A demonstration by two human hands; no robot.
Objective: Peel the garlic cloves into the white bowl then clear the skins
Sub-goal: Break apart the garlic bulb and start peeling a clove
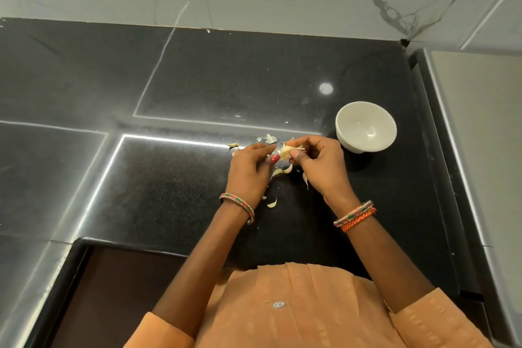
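Hands pinch one pale garlic clove (284, 152) between them: left hand (251, 169), right hand (322, 162). Round white ceramic bowl (366, 126) at two o'clock (looks empty). Papery skins (272, 203) strewn on black speckled counter (169, 192).

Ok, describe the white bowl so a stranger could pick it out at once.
Start at the black stone counter below the marble wall. Near its right edge, just right of the right hand, stands the white bowl. It is the only dish there, round, glossy and empty, far larger than the scattered garlic skins.

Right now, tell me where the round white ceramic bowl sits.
In the head view, the round white ceramic bowl stands on the black stone counter, right of centre, just beyond the right hand, apart from it and looking empty.
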